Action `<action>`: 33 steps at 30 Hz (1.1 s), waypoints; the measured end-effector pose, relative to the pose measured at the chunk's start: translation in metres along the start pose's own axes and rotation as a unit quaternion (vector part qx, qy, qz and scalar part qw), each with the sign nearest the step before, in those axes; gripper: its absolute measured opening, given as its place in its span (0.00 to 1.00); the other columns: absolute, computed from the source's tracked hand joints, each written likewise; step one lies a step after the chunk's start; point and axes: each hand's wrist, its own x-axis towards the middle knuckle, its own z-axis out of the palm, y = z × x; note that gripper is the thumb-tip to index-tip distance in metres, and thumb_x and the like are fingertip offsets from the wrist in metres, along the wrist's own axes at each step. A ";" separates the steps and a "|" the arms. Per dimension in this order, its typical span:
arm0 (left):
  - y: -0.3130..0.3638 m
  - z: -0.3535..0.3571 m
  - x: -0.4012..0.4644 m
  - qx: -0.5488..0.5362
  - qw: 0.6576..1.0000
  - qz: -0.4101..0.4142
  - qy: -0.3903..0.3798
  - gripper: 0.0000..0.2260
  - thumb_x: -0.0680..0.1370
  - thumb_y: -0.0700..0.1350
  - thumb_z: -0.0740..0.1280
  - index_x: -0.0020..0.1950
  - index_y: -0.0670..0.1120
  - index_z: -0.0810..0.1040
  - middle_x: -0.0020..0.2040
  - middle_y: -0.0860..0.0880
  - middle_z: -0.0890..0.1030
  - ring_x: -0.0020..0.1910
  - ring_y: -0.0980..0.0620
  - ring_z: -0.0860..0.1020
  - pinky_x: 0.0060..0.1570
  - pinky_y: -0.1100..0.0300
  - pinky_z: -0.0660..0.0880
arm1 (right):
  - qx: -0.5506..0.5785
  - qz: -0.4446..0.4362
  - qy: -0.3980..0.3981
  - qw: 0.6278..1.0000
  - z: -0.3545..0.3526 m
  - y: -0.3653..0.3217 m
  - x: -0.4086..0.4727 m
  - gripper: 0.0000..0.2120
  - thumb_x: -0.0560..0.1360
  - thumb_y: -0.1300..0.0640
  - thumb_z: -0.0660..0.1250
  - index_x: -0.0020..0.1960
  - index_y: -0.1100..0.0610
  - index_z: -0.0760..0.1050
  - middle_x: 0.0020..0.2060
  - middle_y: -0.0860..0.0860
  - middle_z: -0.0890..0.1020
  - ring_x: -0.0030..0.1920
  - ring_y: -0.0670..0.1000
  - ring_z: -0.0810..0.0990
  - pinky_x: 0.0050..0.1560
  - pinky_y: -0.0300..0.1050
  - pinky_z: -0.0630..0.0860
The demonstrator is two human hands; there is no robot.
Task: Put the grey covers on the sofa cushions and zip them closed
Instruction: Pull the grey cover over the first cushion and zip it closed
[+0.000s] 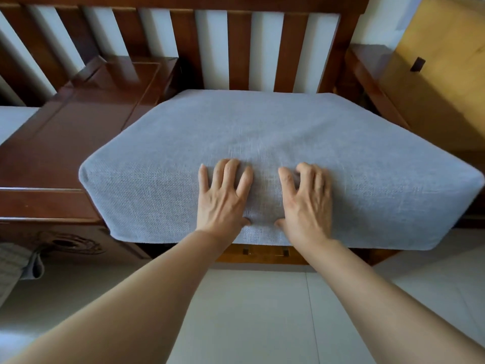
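A sofa cushion in its grey cover (262,132) lies on the seat of a wooden sofa, its front edge hanging a little over the seat rail. My left hand (223,198) lies flat against the cushion's front face, fingers spread and reaching over the top edge. Beside it, my right hand (307,200) also presses on the front face, its fingers bent at the top edge and its thumb low near the bottom seam. No zip shows on the sides I can see.
The sofa's slatted wooden back (236,48) rises behind the cushion. A glossy wooden console (78,122) sits to the left and a wooden armrest (372,82) to the right. Another grey fabric piece (15,266) lies at the lower left. Pale floor tiles (262,311) are below.
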 end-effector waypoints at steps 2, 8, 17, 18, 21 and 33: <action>-0.001 0.014 -0.002 -0.001 1.000 0.013 0.011 0.48 0.49 0.58 0.81 0.61 0.45 0.62 0.65 0.41 0.71 0.66 0.40 0.67 0.63 0.36 0.61 | -0.022 -0.016 -0.011 1.000 0.013 0.001 -0.002 0.45 0.57 0.55 0.81 0.63 0.55 0.55 0.65 0.59 0.67 0.67 0.62 0.65 0.72 0.60 0.55; 0.011 0.052 -0.027 -0.008 0.999 0.026 -0.024 0.36 0.58 0.47 0.80 0.56 0.44 0.61 0.71 0.37 0.65 0.70 0.36 0.63 0.64 0.40 0.63 | -0.033 -0.009 -0.056 0.998 0.052 -0.006 -0.031 0.42 0.70 0.54 0.73 0.76 0.55 0.52 0.72 0.57 0.62 0.73 0.59 0.59 0.73 0.58 0.53; 0.016 0.125 -0.057 0.035 0.987 0.023 -0.156 0.48 0.71 0.51 0.72 0.72 0.51 0.35 0.77 0.46 0.41 0.76 0.46 0.43 0.70 0.39 0.43 | 0.002 -0.008 -0.156 0.988 0.128 -0.001 -0.061 0.43 0.76 0.58 0.65 0.76 0.49 0.35 0.75 0.57 0.35 0.75 0.58 0.37 0.73 0.58 0.39; 0.017 0.133 -0.061 0.033 0.985 0.017 -0.168 0.49 0.72 0.51 0.71 0.73 0.51 0.33 0.76 0.46 0.39 0.76 0.46 0.42 0.70 0.38 0.44 | 0.006 -0.007 -0.163 0.987 0.136 -0.001 -0.067 0.42 0.76 0.59 0.64 0.76 0.50 0.35 0.75 0.57 0.36 0.75 0.58 0.37 0.73 0.58 0.39; 0.023 0.148 -0.070 0.004 0.982 0.012 -0.190 0.49 0.71 0.49 0.71 0.74 0.53 0.33 0.77 0.47 0.38 0.75 0.46 0.42 0.67 0.36 0.50 | 0.022 0.001 -0.162 0.987 0.157 -0.006 -0.084 0.40 0.77 0.60 0.62 0.76 0.50 0.37 0.76 0.57 0.39 0.75 0.58 0.40 0.73 0.59 0.40; 0.026 0.175 -0.043 -0.029 0.984 -0.026 -0.171 0.50 0.73 0.42 0.68 0.69 0.64 0.27 0.75 0.50 0.33 0.75 0.45 0.38 0.67 0.34 0.48 | 0.052 0.004 -0.114 0.992 0.195 -0.004 -0.067 0.50 0.72 0.66 0.64 0.70 0.46 0.26 0.71 0.55 0.30 0.74 0.61 0.36 0.70 0.62 0.39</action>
